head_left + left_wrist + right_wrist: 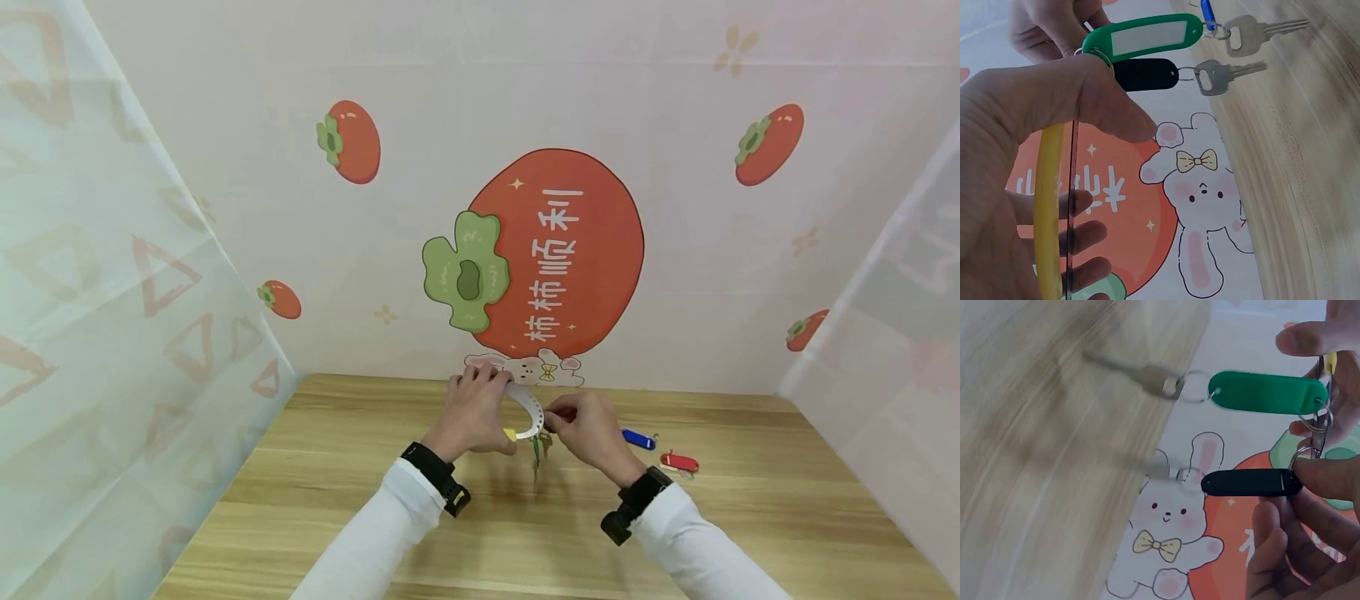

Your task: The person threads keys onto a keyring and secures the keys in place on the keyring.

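My left hand (472, 414) grips the curved holder (537, 410), right hand (592, 429) pinches the black tag (1247, 482); split ring (1300, 449) seating unclear, so loosening early could drop it.

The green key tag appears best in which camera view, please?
The left wrist view: the green key tag appears large, its white label facing the camera. The right wrist view shows its plain green side, also large; the head view shows only a small sliver.

Pale wood grain streaks right across the table (337, 500), a blue tag (639, 439) lying toward its right side, and there, just beside it, slightly nearer the camera, a red tag (681, 462)!
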The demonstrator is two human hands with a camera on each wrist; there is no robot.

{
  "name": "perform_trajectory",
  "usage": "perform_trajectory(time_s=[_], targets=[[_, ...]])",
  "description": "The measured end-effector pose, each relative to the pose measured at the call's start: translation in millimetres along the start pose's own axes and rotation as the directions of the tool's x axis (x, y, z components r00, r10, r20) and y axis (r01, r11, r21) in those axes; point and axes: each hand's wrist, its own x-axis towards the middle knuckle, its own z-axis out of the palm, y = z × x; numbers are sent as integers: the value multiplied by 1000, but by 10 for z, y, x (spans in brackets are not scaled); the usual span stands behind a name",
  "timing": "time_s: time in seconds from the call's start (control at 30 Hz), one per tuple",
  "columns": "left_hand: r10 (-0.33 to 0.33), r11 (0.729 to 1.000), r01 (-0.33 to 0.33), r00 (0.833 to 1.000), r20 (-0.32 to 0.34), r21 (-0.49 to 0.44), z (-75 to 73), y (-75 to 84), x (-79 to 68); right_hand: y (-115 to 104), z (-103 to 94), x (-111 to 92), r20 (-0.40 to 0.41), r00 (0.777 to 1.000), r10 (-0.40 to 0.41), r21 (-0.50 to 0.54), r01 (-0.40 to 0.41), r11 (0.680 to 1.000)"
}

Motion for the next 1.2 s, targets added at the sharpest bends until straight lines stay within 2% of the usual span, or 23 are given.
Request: perform_trajectory(time_s=[0.23,0.33,0.47,0.6,0.73,0.9,1.1,1.2], targets=[[14,1000,-13,999,-46,18,7,16,8,36,-15,21,59,993,101,121,-108,987],[16,1000,-15,999,-43,11,-2,23,2,33,-9,11,44,994,96,121,-100,988],[16,1000,-16,999,-28,7,-22,29,-9,15,6,-14,-19,1000,-7,35,7,999],[9,1000,-9,1000,6,-14,-39,21,-16,-1,9,-31,-62,989,-134,-101,127,987],[-8,997,13,998,67,-72,-61,4,-23,-3,1,-40,-52,966,-255,-202,240,950],[-26,995,38,992,124,-96,-70,-15,-14,17,11,-51,-33,920,-390,-304,363,881],[-47,991,70,981,190,-116,-90,-7,-18,30,17,-70,-22,876,-482,-365,442,820],[-51,991,73,980,190,-115,-99,-6,-22,34,20,-78,-27,871,-491,-378,446,811]])
